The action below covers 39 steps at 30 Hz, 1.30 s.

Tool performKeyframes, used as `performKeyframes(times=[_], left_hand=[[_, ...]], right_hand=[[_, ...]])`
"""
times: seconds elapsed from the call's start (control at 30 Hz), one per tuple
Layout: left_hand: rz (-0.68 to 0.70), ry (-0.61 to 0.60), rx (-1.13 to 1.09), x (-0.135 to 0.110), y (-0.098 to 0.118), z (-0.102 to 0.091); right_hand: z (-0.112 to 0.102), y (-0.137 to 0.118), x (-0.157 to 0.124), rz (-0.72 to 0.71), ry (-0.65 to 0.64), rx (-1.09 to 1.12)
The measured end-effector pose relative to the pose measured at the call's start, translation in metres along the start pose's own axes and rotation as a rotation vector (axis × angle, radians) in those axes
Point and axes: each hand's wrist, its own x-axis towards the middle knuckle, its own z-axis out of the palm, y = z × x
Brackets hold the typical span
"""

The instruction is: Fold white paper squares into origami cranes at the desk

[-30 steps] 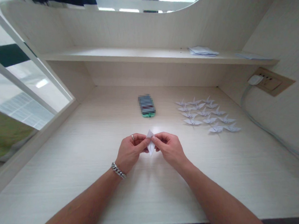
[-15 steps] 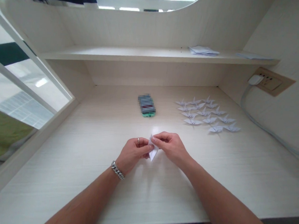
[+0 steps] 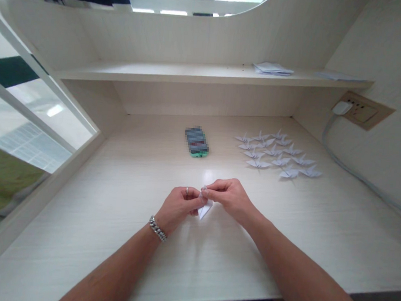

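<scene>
A small folded piece of white paper (image 3: 204, 209) is pinched between both my hands just above the pale wooden desk (image 3: 114, 237). My left hand (image 3: 178, 207), with a ring and a chain bracelet, grips its left side. My right hand (image 3: 227, 198) closes its fingers on the paper's top. Only the paper's lower point shows below the fingers.
Several finished white paper cranes (image 3: 278, 154) lie in rows at the back right of the desk. A phone in a green case (image 3: 196, 141) lies behind my hands. Loose paper sheets (image 3: 272, 69) rest on the shelf. A wall socket (image 3: 362, 109) with a cable is on the right.
My hands have sunk a little toward the desk. The paper's upper tip, visible a second ago, is now covered by my right fingers, and my left hand has rolled so the ring faces up.
</scene>
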Motion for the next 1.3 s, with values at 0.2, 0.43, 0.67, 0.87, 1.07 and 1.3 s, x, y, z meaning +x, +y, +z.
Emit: performKeyframes(times=[0.2,0.43,0.67,0.87,1.07,1.3], left_hand=[[0.007,-0.002,0.01,-0.0004,-0.0002,0.0],[0.005,-0.01,0.057,0.0001,-0.0017,-0.0012],[0.009,-0.01,0.096,-0.0006,-0.0003,-0.0003],[-0.008,0.003,0.088,-0.0012,-0.0004,0.0011],[-0.003,-0.018,0.109,-0.003,0.0035,0.0025],[-0.026,-0.028,0.12,-0.0035,0.0051,0.0056]], right_hand=[[0.001,0.0003,-0.0002,0.007,0.013,0.012],[0.0012,0.002,-0.0004,0.042,0.0,0.024],[0.0005,0.0014,-0.0007,0.044,0.003,0.009],[0.0011,-0.0045,-0.0013,0.043,0.022,-0.084],[0.003,-0.0015,-0.002,-0.006,0.065,-0.122],[-0.0006,-0.001,0.0036,-0.053,0.117,0.019]])
